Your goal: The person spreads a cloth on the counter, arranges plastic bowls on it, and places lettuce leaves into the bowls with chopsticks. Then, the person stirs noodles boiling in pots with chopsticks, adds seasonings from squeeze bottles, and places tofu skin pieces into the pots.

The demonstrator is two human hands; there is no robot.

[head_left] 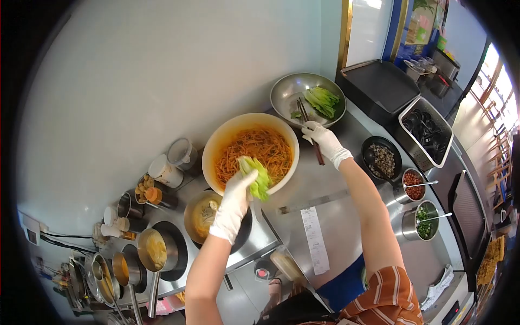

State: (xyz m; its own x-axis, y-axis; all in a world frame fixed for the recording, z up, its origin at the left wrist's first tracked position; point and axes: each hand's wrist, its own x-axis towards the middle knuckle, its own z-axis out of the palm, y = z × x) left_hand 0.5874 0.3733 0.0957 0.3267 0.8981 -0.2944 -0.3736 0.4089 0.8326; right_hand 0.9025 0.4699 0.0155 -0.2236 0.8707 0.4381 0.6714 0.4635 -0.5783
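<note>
My left hand (pixel 236 199), in a white glove, is closed around a bunch of green lettuce (pixel 259 181). It is over the near rim of a large cream bowl (pixel 291 132) filled with orange-red shredded food (pixel 253 151). In my gloved right hand (pixel 323 142) is a pair of dark chopsticks (pixel 302 110), their tips pointing down into a steel bowl (pixel 287 91). More lettuce leaves (pixel 322 101) lie in that bowl, with a small green scrap near the chopstick tips.
Left of the cream bowl, a pan (pixel 201 216) and a long-handled pot (pixel 157 250) sit on burners. To the right stand a black bowl of chopped topping (pixel 383 157), a cup of peanuts (pixel 413 184) and chopped scallions (pixel 427 221). A paper receipt (pixel 314 241) lies on the counter.
</note>
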